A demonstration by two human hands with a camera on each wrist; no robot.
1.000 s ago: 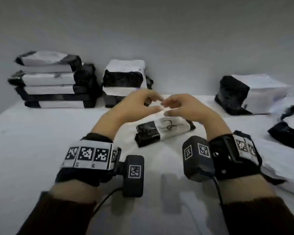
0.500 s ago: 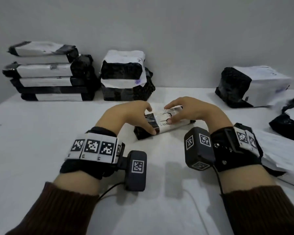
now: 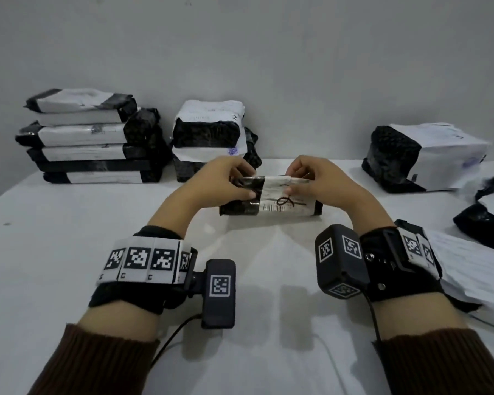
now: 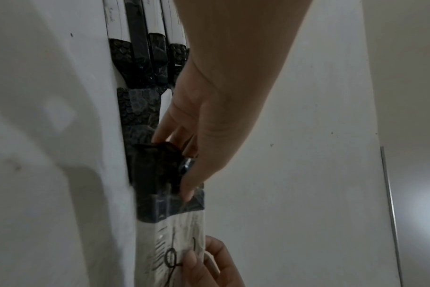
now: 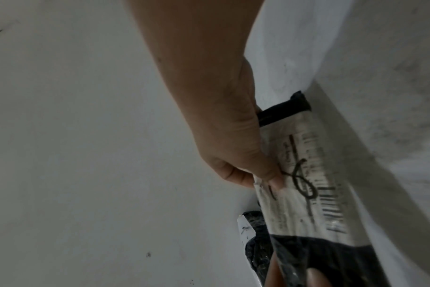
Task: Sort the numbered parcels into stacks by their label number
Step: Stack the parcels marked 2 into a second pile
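Parcel (image 3: 270, 199) tilted up on table (image 3: 69, 252), label facing. Left hand (image 3: 226, 182) pinching black end, right hand (image 3: 311, 181) pinching white end. Step: reading number, seemingly 2. Next: matching stack (image 3: 211, 141).

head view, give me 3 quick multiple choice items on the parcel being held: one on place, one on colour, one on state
1. Where is the held parcel?
A. on the tall left stack
B. mid-table, in front of the middle stack
C. on the floor

2. Its wrapping is:
A. red
B. black with a white label
C. green

3. How is it held?
A. by both hands
B. by one hand
C. untouched

Key: 1 B, it sits between the wrists, before that stack. 2 B, black ends flank a white label. 3 A, left hand grips the black end, right hand pinches the label.
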